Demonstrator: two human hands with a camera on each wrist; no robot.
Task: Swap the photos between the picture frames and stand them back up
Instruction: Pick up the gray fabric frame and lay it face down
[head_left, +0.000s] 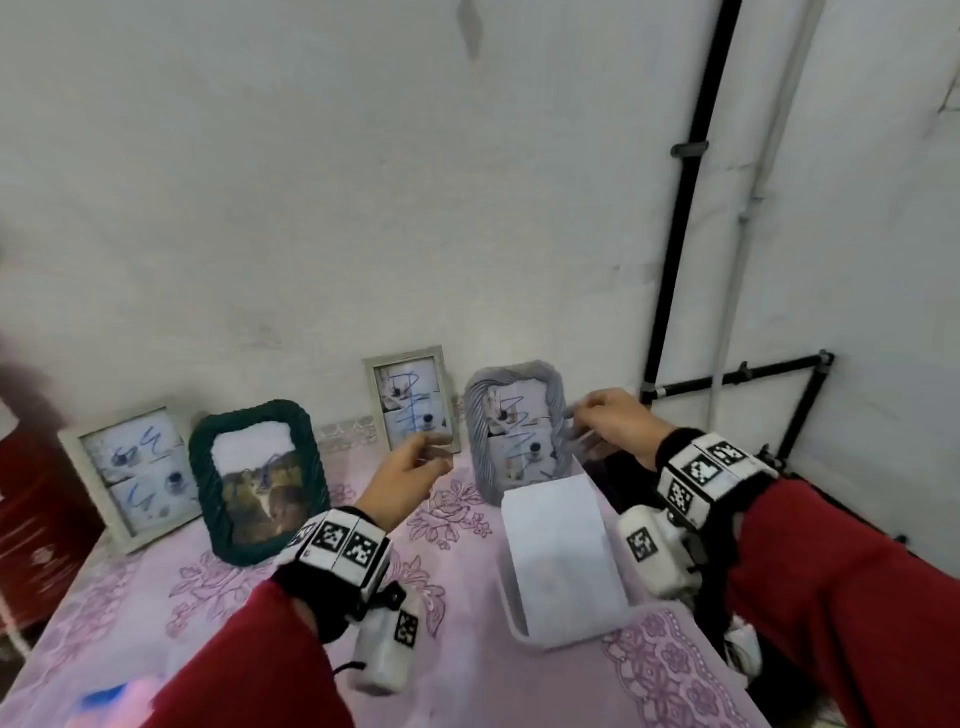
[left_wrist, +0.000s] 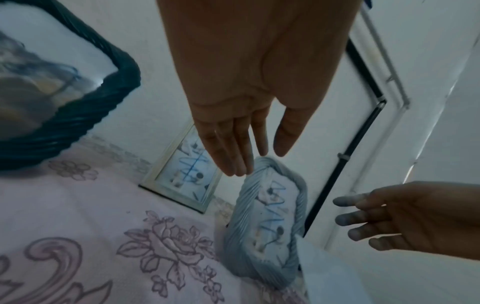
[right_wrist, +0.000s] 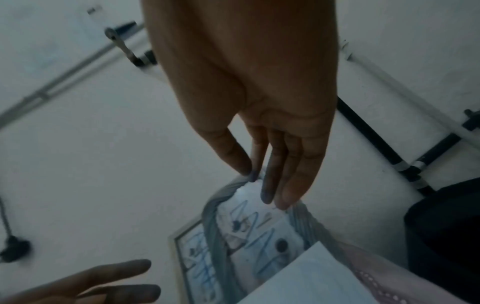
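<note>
Several photo frames stand against the wall on a pink flowered tablecloth (head_left: 467, 670). A grey ribbed frame (head_left: 514, 423) (left_wrist: 265, 224) (right_wrist: 262, 232) holds a scribbled photo. My right hand (head_left: 597, 423) (right_wrist: 270, 185) is open at its upper right edge, fingertips close to or touching the rim. My left hand (head_left: 421, 457) (left_wrist: 249, 160) is open, hovering just left of that frame, holding nothing. Behind the left hand stands a slim white frame (head_left: 413, 397) (left_wrist: 182, 170). Further left stand a dark green ribbed frame (head_left: 260, 478) (left_wrist: 78, 107) and a white wooden frame (head_left: 132, 475).
A white frame back (head_left: 561, 556) with a white sheet lies flat in front of the grey frame. Black and white pipes (head_left: 691, 208) run up the wall at the right. A red box (head_left: 36, 525) stands at the table's left edge.
</note>
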